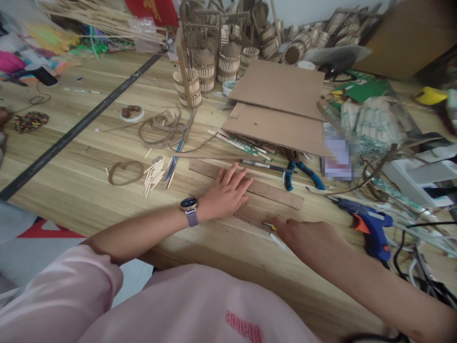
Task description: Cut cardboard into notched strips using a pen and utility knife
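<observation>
My left hand (228, 190) lies palm down with its fingers spread on a narrow cardboard strip (276, 194). The strip shows on both sides of the hand. To its right, my right hand (293, 231) is closed low over the table around a small knife (273, 226), with a bit of yellow and a thin blade tip showing; most of it is hidden by the fingers. A corrugated cardboard edge (250, 221) runs from beneath my left hand to the blade tip. Just beyond the strip are a pen (267, 166) and blue-handled pliers (303, 175).
Cardboard sheets (274, 124) lie at the back centre, near several small slatted buckets (204, 69). A blue glue gun (371, 224) and cables sit to the right. On the left are short wooden sticks (154, 176), a curled strip (124, 172) and a dark metal bar (85, 121).
</observation>
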The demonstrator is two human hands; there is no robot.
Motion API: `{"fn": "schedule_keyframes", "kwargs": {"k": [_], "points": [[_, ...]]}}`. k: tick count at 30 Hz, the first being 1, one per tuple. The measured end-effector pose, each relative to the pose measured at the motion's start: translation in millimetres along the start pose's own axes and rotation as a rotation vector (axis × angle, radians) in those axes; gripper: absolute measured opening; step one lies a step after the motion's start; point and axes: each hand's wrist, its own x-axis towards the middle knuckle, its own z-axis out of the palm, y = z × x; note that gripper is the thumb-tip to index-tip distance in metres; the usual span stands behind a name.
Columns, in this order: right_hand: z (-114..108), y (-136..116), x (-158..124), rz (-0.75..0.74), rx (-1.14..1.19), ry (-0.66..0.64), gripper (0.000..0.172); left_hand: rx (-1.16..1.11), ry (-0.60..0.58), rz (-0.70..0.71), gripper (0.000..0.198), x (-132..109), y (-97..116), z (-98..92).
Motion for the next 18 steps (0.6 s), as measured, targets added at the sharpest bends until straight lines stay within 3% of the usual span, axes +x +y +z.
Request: {"fn": "schedule_keyframes", "kwargs": {"k": [6,12,18], "points": [[13,6,-5,0.005,0.024,0.072,0.059,-0.007,0.003,0.002,0.054,0,-1,1.1],[17,9,-11,0.026,0.001,0.065,0.06,-0.002,-0.017,0.0,0.054,0,0,-0.9],[38,24,-20,-0.048,-0.054,0.153,0.057,-0.012,-0.009,0.002,0.054,0,-1,0.2]]}}
